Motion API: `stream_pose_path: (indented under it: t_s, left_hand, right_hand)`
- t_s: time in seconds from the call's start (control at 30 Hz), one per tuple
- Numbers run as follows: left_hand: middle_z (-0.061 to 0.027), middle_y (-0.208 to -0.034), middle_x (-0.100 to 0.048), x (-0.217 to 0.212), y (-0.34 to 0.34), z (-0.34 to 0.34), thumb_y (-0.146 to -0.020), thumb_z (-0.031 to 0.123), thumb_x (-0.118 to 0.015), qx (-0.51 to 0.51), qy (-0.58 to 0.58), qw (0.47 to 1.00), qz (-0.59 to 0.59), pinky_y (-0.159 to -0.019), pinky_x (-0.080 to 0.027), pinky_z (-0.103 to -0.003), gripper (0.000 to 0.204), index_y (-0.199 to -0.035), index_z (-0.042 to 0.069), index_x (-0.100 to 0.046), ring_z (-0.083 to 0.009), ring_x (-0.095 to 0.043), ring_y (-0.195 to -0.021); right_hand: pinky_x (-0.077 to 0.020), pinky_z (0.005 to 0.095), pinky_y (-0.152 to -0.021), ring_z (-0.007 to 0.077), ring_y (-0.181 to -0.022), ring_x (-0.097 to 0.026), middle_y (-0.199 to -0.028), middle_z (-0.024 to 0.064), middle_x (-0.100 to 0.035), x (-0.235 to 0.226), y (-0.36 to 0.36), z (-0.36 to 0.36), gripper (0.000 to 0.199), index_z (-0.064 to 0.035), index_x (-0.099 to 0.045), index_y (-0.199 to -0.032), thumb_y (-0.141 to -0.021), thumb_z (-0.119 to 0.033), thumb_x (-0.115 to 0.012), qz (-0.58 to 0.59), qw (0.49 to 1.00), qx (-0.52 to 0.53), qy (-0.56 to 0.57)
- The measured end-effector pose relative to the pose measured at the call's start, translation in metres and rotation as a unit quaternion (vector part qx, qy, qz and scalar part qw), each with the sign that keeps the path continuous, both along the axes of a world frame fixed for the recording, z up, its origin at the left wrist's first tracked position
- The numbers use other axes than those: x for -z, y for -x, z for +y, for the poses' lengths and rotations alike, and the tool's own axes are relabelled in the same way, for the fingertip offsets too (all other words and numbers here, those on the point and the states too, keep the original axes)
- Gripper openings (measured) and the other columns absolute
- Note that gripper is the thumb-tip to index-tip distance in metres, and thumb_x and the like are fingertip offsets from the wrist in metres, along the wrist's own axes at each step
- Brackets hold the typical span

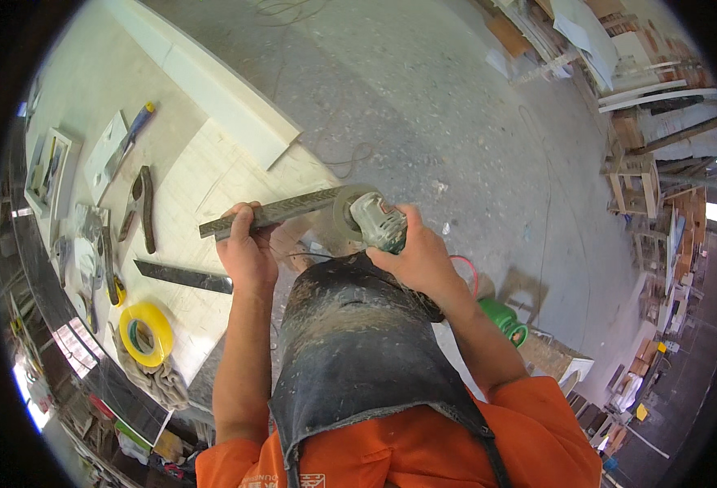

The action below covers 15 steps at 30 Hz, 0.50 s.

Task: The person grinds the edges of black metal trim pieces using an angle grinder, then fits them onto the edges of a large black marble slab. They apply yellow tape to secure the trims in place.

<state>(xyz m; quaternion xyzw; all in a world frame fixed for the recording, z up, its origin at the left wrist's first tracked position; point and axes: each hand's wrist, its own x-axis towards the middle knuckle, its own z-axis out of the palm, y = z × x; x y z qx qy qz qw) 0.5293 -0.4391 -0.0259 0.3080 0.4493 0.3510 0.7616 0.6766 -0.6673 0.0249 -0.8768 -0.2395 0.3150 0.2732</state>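
A long dark strip [293, 206] with a speckled, stone-like face is gripped near its left end by my left hand [247, 256], thumb on top. My right hand [425, 259] is wrapped round the body of an angle grinder [381, 224]. The grinder's round disc [344, 213] is at the strip's right end and seems to touch it; exact contact is hard to see. Both are held in front of my dark apron [350, 309], by the table's edge. A second, glossy dark strip [183, 276] lies on the pale table [204, 175], near my left forearm.
A roll of yellow tape [163, 350] rests by a crumpled cloth [153, 382]. Farther left lie a clamp-like tool [146, 207], a blue-handled tool [137, 126] and a white tray [67, 154]. A long white board [220, 98] lines the table's far edge. On the floor stands a green cylinder [501, 315].
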Motion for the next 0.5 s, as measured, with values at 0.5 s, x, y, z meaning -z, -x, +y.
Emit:
stream_pose_path:
  t_s: [0.5]
  left_hand:
    - [-0.0148, -0.108, -0.068, 0.003, -0.001, 0.007, -0.101, 0.007, -0.061, 0.008, -0.021, 1.000, 0.002, -0.075, -0.067, -0.043, 0.014, -0.112, -0.001, -0.062, -0.0251, -0.069, -0.092]
  right_hand:
    - [-0.0538, 0.0494, -0.095, 0.0454, -0.112, -0.070, -0.119, 0.0282, -0.071, -0.005, 0.004, -0.002, 0.089, -0.0049, -0.043, -0.147, -0.080, -0.045, -0.085, 0.045, 0.999, -0.003, -0.014]
